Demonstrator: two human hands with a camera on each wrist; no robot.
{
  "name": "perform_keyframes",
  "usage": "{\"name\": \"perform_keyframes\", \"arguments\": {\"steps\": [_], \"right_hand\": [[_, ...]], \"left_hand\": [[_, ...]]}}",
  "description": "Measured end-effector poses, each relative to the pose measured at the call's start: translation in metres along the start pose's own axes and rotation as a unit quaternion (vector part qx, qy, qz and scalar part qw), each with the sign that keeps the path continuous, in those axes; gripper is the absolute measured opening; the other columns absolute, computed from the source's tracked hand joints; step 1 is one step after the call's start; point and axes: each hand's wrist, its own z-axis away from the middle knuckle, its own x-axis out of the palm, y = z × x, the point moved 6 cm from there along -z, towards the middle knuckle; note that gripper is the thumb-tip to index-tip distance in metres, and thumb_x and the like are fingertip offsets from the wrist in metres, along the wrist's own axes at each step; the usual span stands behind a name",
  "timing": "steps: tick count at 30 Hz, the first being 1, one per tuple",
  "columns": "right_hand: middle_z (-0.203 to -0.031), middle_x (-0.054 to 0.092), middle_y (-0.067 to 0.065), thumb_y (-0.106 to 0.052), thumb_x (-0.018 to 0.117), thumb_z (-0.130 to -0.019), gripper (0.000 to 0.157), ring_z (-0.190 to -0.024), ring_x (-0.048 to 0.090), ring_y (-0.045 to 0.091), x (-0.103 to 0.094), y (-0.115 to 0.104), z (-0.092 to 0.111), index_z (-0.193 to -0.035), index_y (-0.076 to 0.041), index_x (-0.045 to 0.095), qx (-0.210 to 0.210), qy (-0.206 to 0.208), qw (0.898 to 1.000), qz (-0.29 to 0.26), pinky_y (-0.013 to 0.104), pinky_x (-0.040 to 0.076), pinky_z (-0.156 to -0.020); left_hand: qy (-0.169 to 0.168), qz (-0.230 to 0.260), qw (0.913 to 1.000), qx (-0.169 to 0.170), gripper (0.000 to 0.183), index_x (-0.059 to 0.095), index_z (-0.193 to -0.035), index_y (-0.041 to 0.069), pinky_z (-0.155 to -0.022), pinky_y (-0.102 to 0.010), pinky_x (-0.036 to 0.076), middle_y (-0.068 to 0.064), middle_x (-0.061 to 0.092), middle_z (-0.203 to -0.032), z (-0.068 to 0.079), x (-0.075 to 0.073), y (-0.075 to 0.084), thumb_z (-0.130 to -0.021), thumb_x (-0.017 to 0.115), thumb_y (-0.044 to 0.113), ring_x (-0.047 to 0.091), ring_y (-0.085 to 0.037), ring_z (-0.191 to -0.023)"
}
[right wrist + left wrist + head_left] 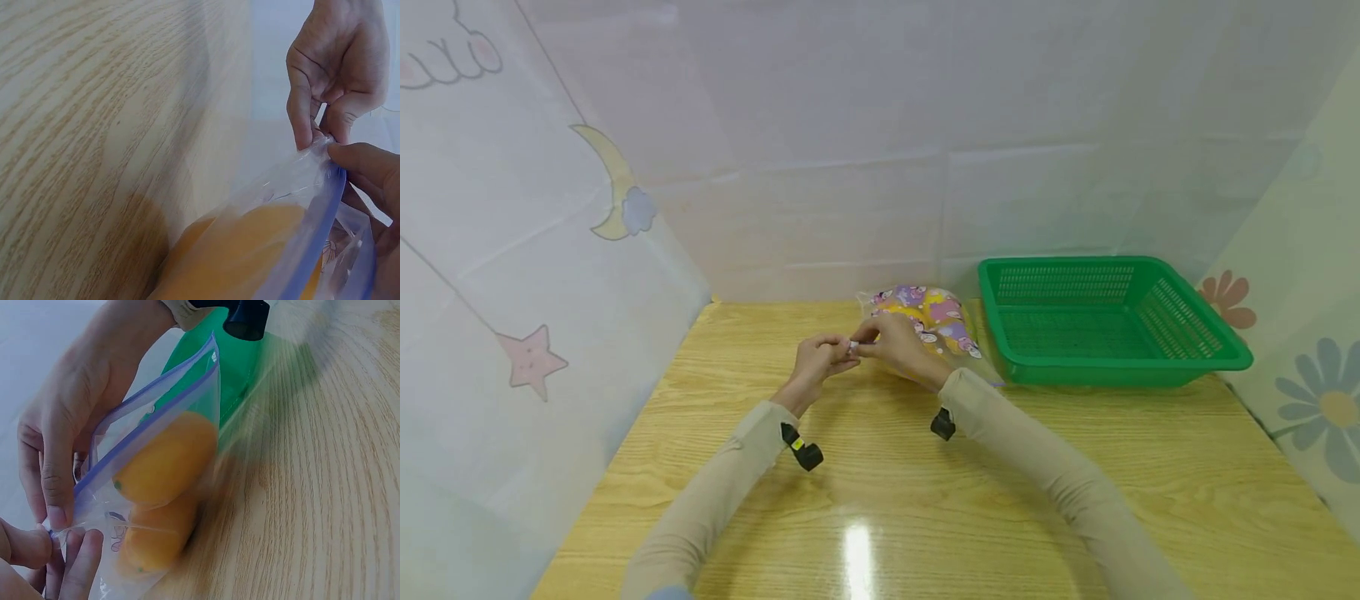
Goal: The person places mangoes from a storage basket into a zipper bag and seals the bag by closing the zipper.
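A clear zip bag (958,321) with a cartoon print and a purple zip edge (150,419) lies on the table, with orange-yellow oval fruits (169,462) inside. In the left wrist view its two zip strips stand apart along much of the mouth. At one corner of that edge, my left hand (815,364) pinches the bag between thumb and fingers. Right beside it, my right hand (901,343) grips the zip edge with thumb and fingertips. The fingertips of both hands nearly meet there. Folds of plastic partly hide the corner itself.
A green plastic basket (1120,364) with slotted sides stands on the wooden table (865,500) to the right of the bag. Behind the table hangs a pale sheet (850,208), and printed cloth (490,250) covers the left side.
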Motion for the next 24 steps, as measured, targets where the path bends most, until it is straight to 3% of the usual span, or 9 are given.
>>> {"name": "perform_keyframes", "arguments": {"steps": [10, 16, 24], "right_hand": [[-0.083, 0.072, 0.002, -0.006, 0.077, -0.086, 0.007, -0.073, 0.065, 0.011, 0.0017, -0.0018, 0.0016, -0.091, -0.001, 0.078, -0.01, -0.016, 0.999, -0.029, 0.024, 0.054, -0.068], [-0.085, 0.072, 0.003, -0.007, 0.076, -0.087, 0.008, -0.076, 0.065, 0.013, 0.0018, -0.0027, 0.0031, -0.093, -0.002, 0.077, -0.024, -0.015, 0.999, -0.019, 0.025, 0.054, -0.07], [-0.087, 0.072, 0.002, -0.011, 0.076, -0.087, 0.011, -0.079, 0.066, 0.014, -0.0011, -0.0039, 0.0023, -0.094, -0.002, 0.076, -0.028, -0.001, 0.999, -0.024, 0.027, 0.054, -0.073]], "left_hand": [[0.011, -0.02, 0.9989, -0.04, 0.018, 0.065, -0.105, -0.012, -0.083, -0.036, 0.056, -0.015, 0.066, -0.092, -0.0044, 0.0011, -0.0065, -0.097, 0.055, 0.0, 0.068, -0.021, -0.08], [0.018, -0.019, 0.9988, -0.042, 0.017, 0.067, -0.1, -0.011, -0.082, -0.034, 0.057, -0.014, 0.066, -0.09, -0.0054, 0.0015, -0.0071, -0.097, 0.054, 0.0, 0.068, -0.02, -0.078], [0.023, -0.018, 0.999, -0.034, 0.023, 0.065, -0.11, -0.016, -0.082, -0.034, 0.057, -0.016, 0.067, -0.094, -0.0062, 0.0047, -0.0016, -0.097, 0.055, 0.0, 0.069, -0.021, -0.078]]}}
